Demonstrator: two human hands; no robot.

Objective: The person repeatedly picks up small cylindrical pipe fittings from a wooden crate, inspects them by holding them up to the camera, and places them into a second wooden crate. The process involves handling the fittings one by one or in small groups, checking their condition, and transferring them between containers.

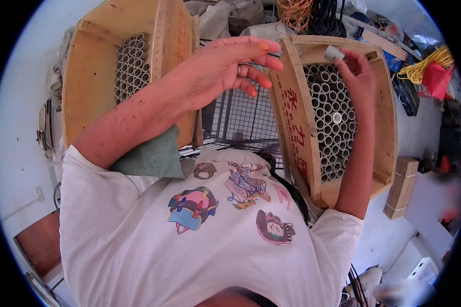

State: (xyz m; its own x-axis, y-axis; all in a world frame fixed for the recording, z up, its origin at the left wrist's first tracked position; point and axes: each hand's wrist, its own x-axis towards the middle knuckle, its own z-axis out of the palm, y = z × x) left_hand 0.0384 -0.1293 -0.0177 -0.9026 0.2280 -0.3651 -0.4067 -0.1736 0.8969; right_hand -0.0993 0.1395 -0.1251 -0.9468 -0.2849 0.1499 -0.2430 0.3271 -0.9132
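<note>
A short grey plastic pipe piece (334, 53) is pinched between the fingertips of my right hand (355, 71), over the far part of the right wooden box (297, 115). Below it, many like pipe pieces (332, 126) stand on end in packed rows; one near the middle looks brighter. My left hand (240, 63) is stretched out between the two boxes, palm partly turned, fingers apart, with a ring on one finger and nothing in its grasp. More pipe pieces (132, 69) lie stacked in the left wooden box (111, 23), their ends facing me; my left forearm hides part of them.
A black wire grid (249, 111) lies between the boxes. A green cloth (153, 155) hangs under my left arm. Beyond the boxes are orange wires (297, 13), black cables (327, 17) and a yellow cord (426, 65). A strapped cardboard bundle (401, 188) is at the right.
</note>
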